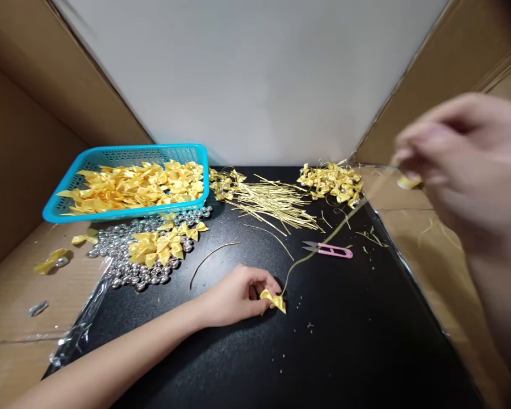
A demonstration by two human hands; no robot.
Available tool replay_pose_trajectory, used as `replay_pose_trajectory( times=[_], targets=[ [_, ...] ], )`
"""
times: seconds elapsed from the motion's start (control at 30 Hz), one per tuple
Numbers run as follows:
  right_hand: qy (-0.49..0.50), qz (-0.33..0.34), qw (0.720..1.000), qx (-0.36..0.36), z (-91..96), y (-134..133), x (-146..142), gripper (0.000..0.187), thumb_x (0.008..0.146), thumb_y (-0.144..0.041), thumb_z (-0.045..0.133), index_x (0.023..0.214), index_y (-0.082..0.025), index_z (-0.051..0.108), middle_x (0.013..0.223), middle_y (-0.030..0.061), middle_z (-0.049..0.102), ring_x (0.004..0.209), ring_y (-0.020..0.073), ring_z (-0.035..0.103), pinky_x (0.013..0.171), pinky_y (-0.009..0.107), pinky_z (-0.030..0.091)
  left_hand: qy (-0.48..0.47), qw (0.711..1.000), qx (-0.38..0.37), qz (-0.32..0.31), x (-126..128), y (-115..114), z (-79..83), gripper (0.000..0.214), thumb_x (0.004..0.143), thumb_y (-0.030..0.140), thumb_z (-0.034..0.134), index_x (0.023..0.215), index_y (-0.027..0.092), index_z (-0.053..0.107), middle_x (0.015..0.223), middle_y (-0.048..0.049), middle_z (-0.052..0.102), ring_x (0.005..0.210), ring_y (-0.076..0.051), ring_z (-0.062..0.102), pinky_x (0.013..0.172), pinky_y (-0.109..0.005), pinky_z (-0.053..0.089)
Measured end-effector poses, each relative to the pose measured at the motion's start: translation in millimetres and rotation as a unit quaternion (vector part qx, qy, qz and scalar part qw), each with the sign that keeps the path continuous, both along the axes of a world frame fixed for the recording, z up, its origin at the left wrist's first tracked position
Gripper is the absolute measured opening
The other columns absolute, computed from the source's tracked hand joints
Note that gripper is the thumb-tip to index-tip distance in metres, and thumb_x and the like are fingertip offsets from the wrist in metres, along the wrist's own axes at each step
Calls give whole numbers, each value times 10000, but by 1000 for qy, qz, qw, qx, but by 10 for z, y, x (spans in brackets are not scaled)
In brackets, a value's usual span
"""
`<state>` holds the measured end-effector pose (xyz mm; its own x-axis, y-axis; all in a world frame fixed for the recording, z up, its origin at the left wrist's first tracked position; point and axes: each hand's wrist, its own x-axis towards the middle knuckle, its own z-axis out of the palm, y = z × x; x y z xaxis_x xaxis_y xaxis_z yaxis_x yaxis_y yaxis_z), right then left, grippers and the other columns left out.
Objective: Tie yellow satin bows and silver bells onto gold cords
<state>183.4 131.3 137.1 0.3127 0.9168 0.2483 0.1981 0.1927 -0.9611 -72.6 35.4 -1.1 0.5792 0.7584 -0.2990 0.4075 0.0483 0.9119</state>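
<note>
My left hand point(238, 295) rests on the black mat point(323, 341) with its fingers pinched on a small yellow ribbon bow point(273, 300). A thin gold cord point(323, 241) runs from that bow up and to the right. My right hand point(464, 165), raised and blurred by motion, pinches the cord's far end close to the camera. Pink thread snips point(330, 250) lie on the mat just right of the cord.
A blue basket point(89, 156) of yellow bows stands at the back left. Silver bells point(132, 267) with loose bows lie in front of it. Cut gold cords point(272, 201) and finished bows point(332, 180) lie at the back. Cardboard walls enclose both sides.
</note>
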Motion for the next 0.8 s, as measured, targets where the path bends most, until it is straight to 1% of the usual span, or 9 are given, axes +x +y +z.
replay_pose_trajectory(
  times=[0.07,0.17,0.27,0.37,0.47,0.57,0.67,0.73,0.8],
  targets=[
    [-203,99,972,64,-74,305,-190,198,781,-190,487,775,-87,656,662,-82,641,801,80,597,666,321,368,16,999,29,-10,54,-49,-3,172,769,149,576,919,164,659,754,-19,700,584,-106,579,544,-205,432],
    [-377,199,903,47,-407,834,-436,120,814,-129,544,748,-88,635,685,-26,628,717,93,562,696,274,396,37,994,104,1,118,-156,-14,289,753,115,557,1030,183,607,788,-13,702,596,-112,560,569,-225,429],
    [-486,296,822,21,-814,1220,-653,123,828,-114,544,725,-134,608,720,27,623,708,151,545,728,310,411,27,986,162,17,149,-239,-41,427,763,118,547,1176,205,486,848,-19,704,667,-142,583,635,-266,450],
    [-507,304,806,28,-1076,1297,-815,85,826,-161,566,752,-147,603,900,95,631,929,253,527,839,403,382,25,980,197,5,139,-252,-73,414,816,139,513,1219,211,445,870,-33,690,775,-175,602,717,-308,458],
    [-505,287,813,48,-1155,978,-834,83,840,-226,576,887,-159,594,1103,124,584,1072,302,463,902,456,346,34,976,217,3,108,-210,-100,368,846,156,511,1207,211,467,887,-41,679,825,-191,584,783,-339,442],
    [-442,313,827,151,-1189,279,-672,57,874,-205,516,880,-202,572,995,62,619,975,234,516,879,405,366,46,968,246,1,86,-159,-126,248,868,175,513,1108,217,557,903,-50,673,831,-200,553,793,-350,423],
    [-431,403,775,226,-1307,-519,-421,90,855,-172,523,863,-212,602,843,31,645,809,195,539,793,384,379,69,957,281,-2,81,-126,-158,218,891,189,493,1056,223,632,916,-65,655,847,-210,524,758,-346,413],
    [-441,390,776,225,-1427,-914,-286,153,839,-169,550,961,-201,637,825,36,662,766,194,535,776,393,387,86,950,300,-1,82,-120,-182,256,900,216,494,1101,239,651,933,-72,633,864,-214,513,750,-347,413],
    [-454,364,789,197,-1539,-1137,-210,242,837,-160,556,1061,-193,641,857,46,674,779,198,554,779,400,397,105,944,314,3,82,-126,-206,298,901,240,499,1160,262,645,966,-75,614,880,-219,508,759,-356,420]
  ],
)
